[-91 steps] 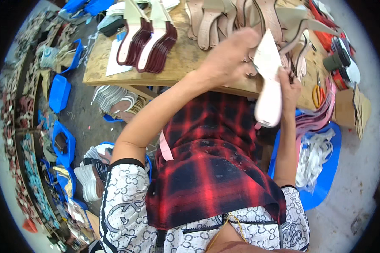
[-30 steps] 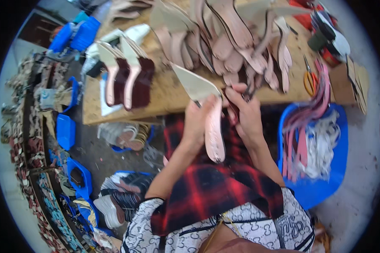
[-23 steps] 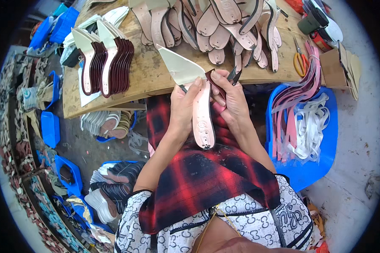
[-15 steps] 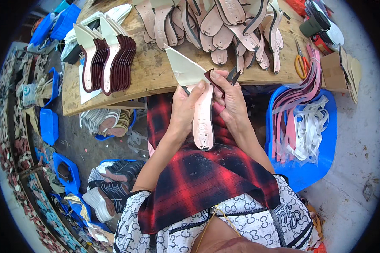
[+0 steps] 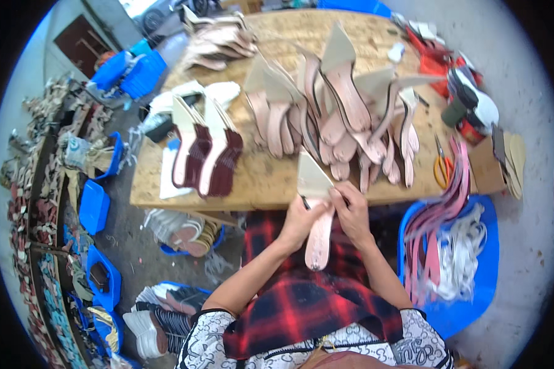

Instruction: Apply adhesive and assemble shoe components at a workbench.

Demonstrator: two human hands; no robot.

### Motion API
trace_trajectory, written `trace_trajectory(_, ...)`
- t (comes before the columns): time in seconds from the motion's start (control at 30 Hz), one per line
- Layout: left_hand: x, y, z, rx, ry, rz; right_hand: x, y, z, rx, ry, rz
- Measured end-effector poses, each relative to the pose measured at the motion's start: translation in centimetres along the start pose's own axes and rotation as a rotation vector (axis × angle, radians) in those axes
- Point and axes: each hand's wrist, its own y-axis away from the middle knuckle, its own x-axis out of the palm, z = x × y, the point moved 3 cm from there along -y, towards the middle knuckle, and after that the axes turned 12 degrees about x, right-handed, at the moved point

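My left hand (image 5: 301, 222) grips a pale pink shoe insole (image 5: 317, 241) by its side, thumb on top. The insole has a cream pointed toe piece (image 5: 314, 178) directed away from me, and its rounded heel end hangs toward my lap. My right hand (image 5: 353, 215) is closed at the insole's right edge, just below the toe piece. Something dark shows between its fingers, too blurred to name. Beyond my hands, a heap of similar insoles (image 5: 345, 92) covers the middle of the wooden table (image 5: 264, 195). Dark-red-edged insoles (image 5: 214, 161) stand in two neat rows at left.
Orange-handled scissors (image 5: 442, 169) lie near the table's right edge. Pink and dark red strips (image 5: 444, 175) hang into a blue tub (image 5: 455, 313) holding white strips (image 5: 465, 258). More insoles (image 5: 218, 40) sit at the far left. Stacked soles (image 5: 151, 332) are on the floor.
The view has tilted up, showing more of the table. The dark red strip and dark pointed tool seen at my right fingers earlier can no longer be made out. Both hands stay at the insole.
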Motion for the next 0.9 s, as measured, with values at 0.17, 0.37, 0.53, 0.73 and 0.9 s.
trace_trajectory(0.17,-0.1,-1.5,-7.6,0.547,-0.855,0.266,-5.4,-1.4,-0.6,0.101,0.062,-0.01)
trace_trajectory(0.37,4.7,-1.8,-12.8,0.639,-1.314,1.126,-3.5,1.6,1.6,0.588,-0.312,0.528)
trace_trajectory(0.53,-0.6,0.2,-6.4,-0.164,-1.091,1.14,-11.5,1.5,-5.5,0.478,0.345,0.06)
trace_trajectory(0.73,-0.5,1.7,-5.7,-0.661,-0.018,0.474,-4.6,7.6,0.3,0.48,-0.14,0.198)
trace_trajectory(0.9,1.2,1.3,-9.4,-0.673,-0.132,0.386,-0.8,6.0,1.9,0.723,-0.576,0.264)
